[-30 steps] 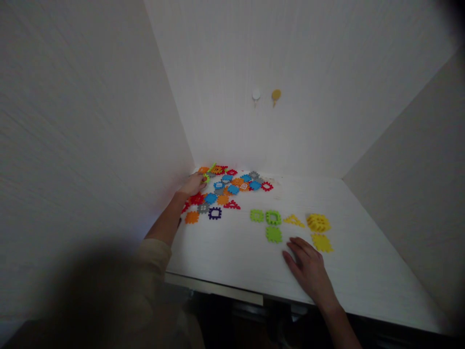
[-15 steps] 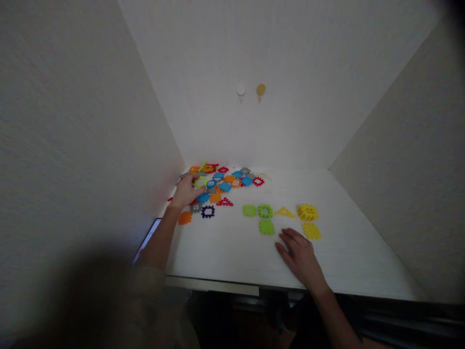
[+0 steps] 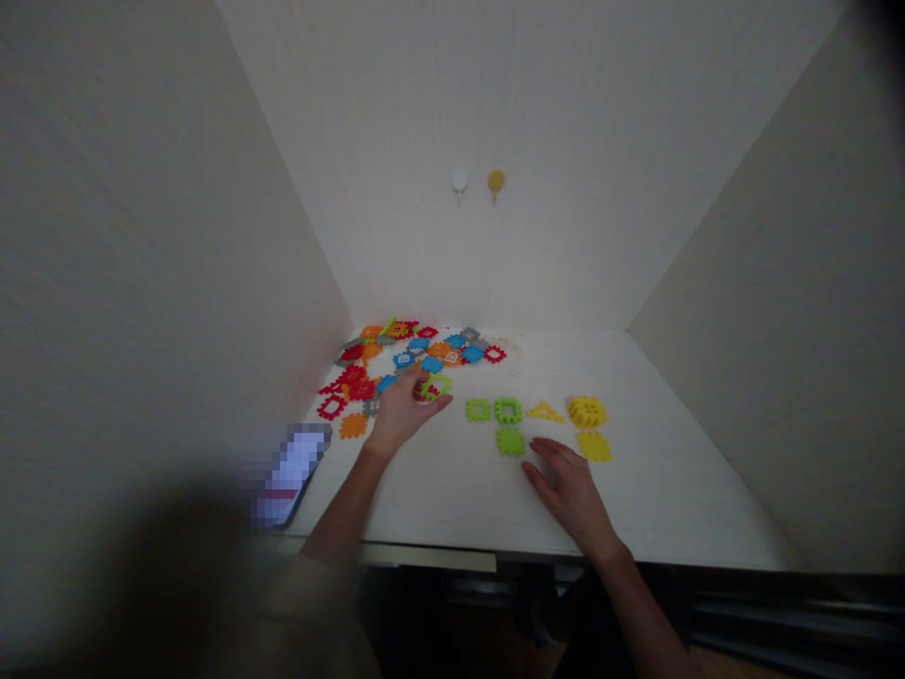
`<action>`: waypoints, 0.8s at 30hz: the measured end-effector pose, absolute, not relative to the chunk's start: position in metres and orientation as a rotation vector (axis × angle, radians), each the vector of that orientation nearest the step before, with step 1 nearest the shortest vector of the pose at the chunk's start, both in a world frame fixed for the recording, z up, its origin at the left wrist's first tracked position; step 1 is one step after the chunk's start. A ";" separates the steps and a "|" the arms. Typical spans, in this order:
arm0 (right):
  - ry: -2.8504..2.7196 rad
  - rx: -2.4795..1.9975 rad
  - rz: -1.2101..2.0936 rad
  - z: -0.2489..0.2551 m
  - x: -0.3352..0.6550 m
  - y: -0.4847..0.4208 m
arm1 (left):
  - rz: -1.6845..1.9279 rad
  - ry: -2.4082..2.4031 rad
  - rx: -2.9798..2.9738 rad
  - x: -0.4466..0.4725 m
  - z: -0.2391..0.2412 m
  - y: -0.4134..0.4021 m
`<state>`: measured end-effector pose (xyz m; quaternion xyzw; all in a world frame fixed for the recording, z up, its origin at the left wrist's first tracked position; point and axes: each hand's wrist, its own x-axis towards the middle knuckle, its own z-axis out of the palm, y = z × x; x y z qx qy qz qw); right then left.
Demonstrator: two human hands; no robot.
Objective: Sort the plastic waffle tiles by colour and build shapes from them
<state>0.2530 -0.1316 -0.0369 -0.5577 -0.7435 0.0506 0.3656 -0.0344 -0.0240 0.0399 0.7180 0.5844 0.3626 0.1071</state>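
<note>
Between the fingers of my left hand (image 3: 404,411) is a lime-green square frame tile (image 3: 445,382) with notched edges, held above the table. My right hand (image 3: 571,490) rests near the front of the table, thumb and fingers apart, with nothing in it. Just beyond its fingertips lies a solid green tile (image 3: 510,441). Behind that sit a green frame stack (image 3: 507,410) and a green window tile (image 3: 478,409). Farther right are a yellow triangle (image 3: 546,412), a stack of yellow tiles (image 3: 587,411) and a flat yellow tile (image 3: 595,446).
Mixed red, orange, blue and grey tiles (image 3: 431,364) are spread over the back left of the white table (image 3: 452,490). A phone (image 3: 293,471), blurred out, lies at the left edge. Walls close in the sides and back; two hooks (image 3: 496,181) hang on the back wall.
My left hand has carried the lime-green frame tile out of the mixed tiles, to the right and nearer me. My right hand stays by the solid green tile. The view has shifted slightly.
</note>
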 end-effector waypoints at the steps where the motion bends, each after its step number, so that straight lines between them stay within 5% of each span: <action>1: -1.907 -1.414 0.151 -0.031 0.247 -0.130 | 1.073 1.693 2.114 -0.028 0.039 -0.028; 9: -1.898 -1.199 0.274 0.004 0.201 -0.098 | 1.102 1.432 2.024 0.019 0.033 -0.055; 24: -1.914 -1.226 0.393 -0.004 0.224 -0.085 | 0.954 0.993 1.744 0.021 0.018 -0.049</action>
